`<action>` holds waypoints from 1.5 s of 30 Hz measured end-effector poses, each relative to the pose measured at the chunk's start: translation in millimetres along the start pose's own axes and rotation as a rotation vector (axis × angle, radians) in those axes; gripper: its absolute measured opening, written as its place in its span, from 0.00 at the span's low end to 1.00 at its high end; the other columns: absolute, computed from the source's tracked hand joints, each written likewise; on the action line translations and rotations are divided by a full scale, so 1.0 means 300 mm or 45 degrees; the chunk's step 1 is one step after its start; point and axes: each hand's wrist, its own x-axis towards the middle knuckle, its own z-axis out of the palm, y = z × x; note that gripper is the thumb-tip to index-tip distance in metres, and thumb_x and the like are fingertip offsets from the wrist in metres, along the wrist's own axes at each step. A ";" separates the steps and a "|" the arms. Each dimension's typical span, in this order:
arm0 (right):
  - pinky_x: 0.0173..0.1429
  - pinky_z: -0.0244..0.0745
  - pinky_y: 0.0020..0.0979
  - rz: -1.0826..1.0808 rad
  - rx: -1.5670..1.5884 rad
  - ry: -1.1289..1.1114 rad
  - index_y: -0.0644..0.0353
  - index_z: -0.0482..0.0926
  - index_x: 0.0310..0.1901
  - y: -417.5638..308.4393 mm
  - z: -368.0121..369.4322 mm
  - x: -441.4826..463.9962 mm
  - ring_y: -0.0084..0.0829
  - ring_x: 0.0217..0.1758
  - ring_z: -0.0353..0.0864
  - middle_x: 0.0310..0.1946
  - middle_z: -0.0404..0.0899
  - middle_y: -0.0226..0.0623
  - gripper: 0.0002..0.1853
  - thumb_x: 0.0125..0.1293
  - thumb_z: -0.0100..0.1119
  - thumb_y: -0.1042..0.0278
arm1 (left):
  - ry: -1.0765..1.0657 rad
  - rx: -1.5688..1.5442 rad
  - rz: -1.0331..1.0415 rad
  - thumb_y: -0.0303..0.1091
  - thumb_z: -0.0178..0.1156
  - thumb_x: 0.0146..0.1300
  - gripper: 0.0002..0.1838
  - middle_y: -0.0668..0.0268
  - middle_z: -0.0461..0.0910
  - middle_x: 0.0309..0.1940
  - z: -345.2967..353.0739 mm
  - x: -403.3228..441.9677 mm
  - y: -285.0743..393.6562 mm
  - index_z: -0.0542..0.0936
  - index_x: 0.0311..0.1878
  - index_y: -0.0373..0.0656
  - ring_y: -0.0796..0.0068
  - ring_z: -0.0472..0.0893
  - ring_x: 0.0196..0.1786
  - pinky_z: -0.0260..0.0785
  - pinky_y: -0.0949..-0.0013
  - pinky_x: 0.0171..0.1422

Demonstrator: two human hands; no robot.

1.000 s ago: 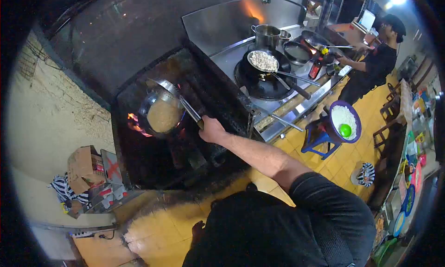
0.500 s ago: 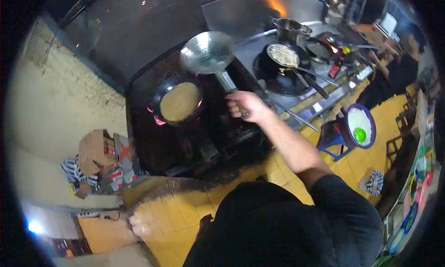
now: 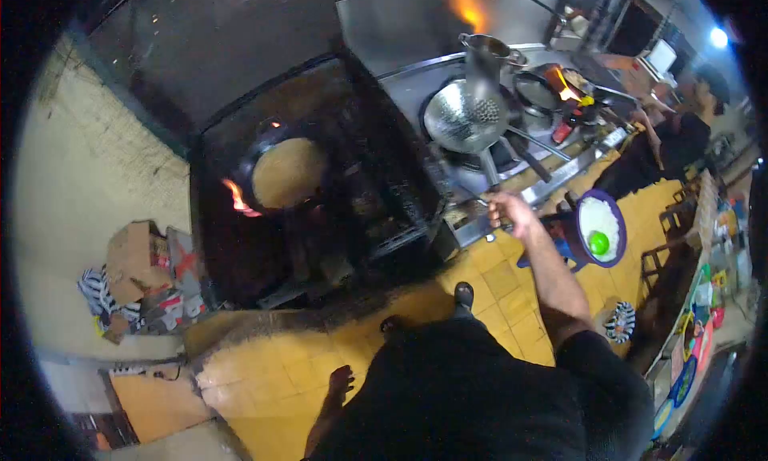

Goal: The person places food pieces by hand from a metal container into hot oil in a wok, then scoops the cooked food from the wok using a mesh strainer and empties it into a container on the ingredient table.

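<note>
My right hand (image 3: 512, 215) is closed around the handle of a shiny steel wok (image 3: 456, 125) with a dimpled surface. The wok is over the right-hand stove, in front of the black pan there, and it hides the strainer. Whether it touches what lies beneath I cannot tell. Low beside my body, my left hand (image 3: 341, 383) hangs in shadow, fingers loosely apart and holding nothing I can see. On the black burner to the left sits a dark wok of brownish liquid (image 3: 288, 173), with flames at its edge.
A steel pot (image 3: 486, 47), a frying pan (image 3: 536, 91) and a red bottle (image 3: 566, 127) stand on the right stove. Flames rise there. A purple tub of white food (image 3: 600, 225) holds a green bowl. Another person (image 3: 672, 141) works at far right. Cardboard boxes (image 3: 138, 261) lie left.
My right hand has carried the steel wok rightward, from beside the black burner to over the right stove. My left hand has come more into view. The flame beside the liquid-filled wok is larger.
</note>
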 end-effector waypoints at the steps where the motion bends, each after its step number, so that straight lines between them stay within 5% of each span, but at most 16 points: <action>1: 0.22 0.70 0.31 0.086 -0.033 0.088 0.58 0.73 0.33 -0.008 0.006 -0.031 0.27 0.21 0.72 0.23 0.73 0.32 0.06 0.65 0.60 0.68 | -0.037 -0.239 -0.045 0.44 0.57 0.68 0.18 0.65 0.80 0.48 -0.007 0.010 0.006 0.77 0.56 0.48 0.63 0.80 0.47 0.69 0.51 0.52; 9: 0.22 0.70 0.32 0.324 0.081 -0.222 0.57 0.74 0.39 0.149 -0.275 0.076 0.28 0.22 0.75 0.26 0.76 0.34 0.05 0.66 0.59 0.69 | 0.226 0.137 -0.023 0.43 0.53 0.70 0.15 0.67 0.82 0.47 0.300 -0.017 0.090 0.78 0.53 0.49 0.66 0.81 0.43 0.70 0.50 0.46; 12: 0.26 0.72 0.27 0.196 -0.173 -0.230 0.57 0.78 0.42 0.198 -0.390 0.107 0.21 0.23 0.74 0.25 0.75 0.28 0.07 0.65 0.63 0.66 | 0.165 0.436 0.001 0.43 0.53 0.70 0.15 0.69 0.83 0.47 0.469 0.020 0.153 0.78 0.55 0.51 0.68 0.81 0.40 0.70 0.52 0.44; 16: 0.28 0.74 0.27 0.397 -0.123 -0.461 0.60 0.79 0.45 0.242 -0.543 0.154 0.22 0.24 0.76 0.29 0.76 0.29 0.11 0.64 0.63 0.66 | 0.000 0.537 0.546 0.43 0.52 0.72 0.17 0.69 0.83 0.48 0.683 0.059 0.177 0.78 0.59 0.50 0.69 0.82 0.40 0.72 0.56 0.42; 19: 0.27 0.72 0.28 0.433 -0.403 -0.362 0.59 0.79 0.45 0.221 -0.559 0.170 0.22 0.24 0.76 0.29 0.76 0.30 0.12 0.63 0.65 0.63 | 0.219 0.836 0.376 0.45 0.55 0.71 0.19 0.69 0.83 0.46 0.854 0.008 0.302 0.78 0.59 0.48 0.71 0.82 0.41 0.73 0.62 0.40; 21: 0.27 0.71 0.28 0.230 -0.466 -0.436 0.60 0.79 0.44 0.229 -0.585 0.185 0.22 0.24 0.76 0.28 0.76 0.30 0.13 0.62 0.66 0.61 | -0.020 0.046 0.340 0.46 0.58 0.69 0.20 0.69 0.83 0.44 0.854 0.056 0.268 0.79 0.59 0.45 0.75 0.81 0.41 0.73 0.67 0.39; 22: 0.27 0.71 0.29 0.129 -0.494 -0.495 0.60 0.79 0.43 0.239 -0.598 0.195 0.22 0.24 0.76 0.27 0.76 0.30 0.14 0.62 0.66 0.60 | 0.020 0.029 0.335 0.46 0.58 0.69 0.20 0.69 0.83 0.44 0.851 0.065 0.254 0.79 0.59 0.45 0.75 0.81 0.41 0.73 0.67 0.39; 25: 0.30 0.72 0.31 0.007 -0.867 -0.607 0.60 0.77 0.46 0.266 -0.634 0.250 0.26 0.26 0.77 0.28 0.78 0.31 0.18 0.62 0.67 0.56 | 0.227 0.968 0.610 0.45 0.59 0.68 0.21 0.68 0.83 0.43 0.838 0.004 0.272 0.79 0.59 0.44 0.76 0.81 0.38 0.73 0.69 0.37; 27: 0.40 0.79 0.38 0.159 -1.512 -0.655 0.59 0.73 0.58 0.284 -0.666 0.320 0.38 0.34 0.83 0.39 0.83 0.37 0.24 0.65 0.63 0.55 | 0.186 0.066 0.021 0.41 0.58 0.69 0.17 0.71 0.82 0.38 0.848 -0.111 0.344 0.80 0.55 0.43 0.78 0.79 0.33 0.72 0.69 0.33; 28: 0.40 0.79 0.38 0.143 -1.531 -0.695 0.59 0.73 0.58 0.337 -0.733 0.370 0.38 0.34 0.83 0.39 0.83 0.37 0.24 0.65 0.63 0.55 | 0.254 0.000 0.318 0.39 0.59 0.68 0.12 0.74 0.78 0.30 0.859 -0.141 0.319 0.80 0.48 0.43 0.80 0.77 0.28 0.69 0.70 0.28; 31: 0.40 0.79 0.40 0.161 -1.260 -0.681 0.57 0.76 0.53 0.433 -0.861 0.440 0.41 0.35 0.84 0.39 0.83 0.37 0.20 0.66 0.60 0.53 | 0.231 -0.173 -0.089 0.38 0.59 0.68 0.11 0.74 0.78 0.30 0.839 -0.192 0.348 0.80 0.48 0.43 0.81 0.76 0.28 0.68 0.68 0.27; 32: 0.38 0.78 0.40 0.345 -0.651 -0.621 0.56 0.78 0.46 0.363 -0.851 0.381 0.40 0.34 0.83 0.35 0.83 0.37 0.16 0.66 0.59 0.52 | 0.182 0.135 0.044 0.41 0.60 0.68 0.16 0.72 0.81 0.34 0.790 -0.136 0.242 0.80 0.54 0.45 0.77 0.77 0.29 0.68 0.67 0.27; 34: 0.36 0.78 0.40 0.514 -0.039 -0.527 0.56 0.81 0.39 0.285 -0.841 0.329 0.39 0.32 0.83 0.30 0.82 0.36 0.15 0.67 0.58 0.52 | 0.258 -0.011 -0.016 0.43 0.60 0.68 0.17 0.72 0.81 0.36 0.841 -0.188 0.262 0.79 0.55 0.46 0.76 0.78 0.29 0.67 0.68 0.27; 36: 0.27 0.67 0.27 0.202 -0.632 -0.390 0.54 0.76 0.31 0.215 -0.815 0.321 0.23 0.25 0.73 0.22 0.74 0.28 0.16 0.71 0.51 0.53 | 0.318 -0.225 -0.065 0.47 0.63 0.66 0.19 0.72 0.81 0.35 0.869 -0.202 0.233 0.80 0.54 0.47 0.75 0.78 0.31 0.67 0.69 0.28; 41: 0.29 0.65 0.31 0.146 0.038 -0.221 0.56 0.75 0.32 -0.074 -0.627 0.353 0.31 0.26 0.73 0.24 0.74 0.34 0.21 0.73 0.44 0.46 | 0.246 0.472 0.202 0.46 0.63 0.66 0.18 0.71 0.82 0.37 0.826 -0.064 0.027 0.81 0.54 0.46 0.74 0.78 0.33 0.69 0.68 0.31; 45: 0.36 0.73 0.37 0.297 0.609 -0.275 0.63 0.74 0.43 -0.235 -0.504 0.455 0.39 0.35 0.78 0.33 0.78 0.41 0.28 0.72 0.44 0.39 | 0.217 0.269 0.330 0.43 0.62 0.66 0.17 0.71 0.82 0.38 0.835 -0.122 0.061 0.81 0.54 0.46 0.75 0.79 0.33 0.70 0.66 0.33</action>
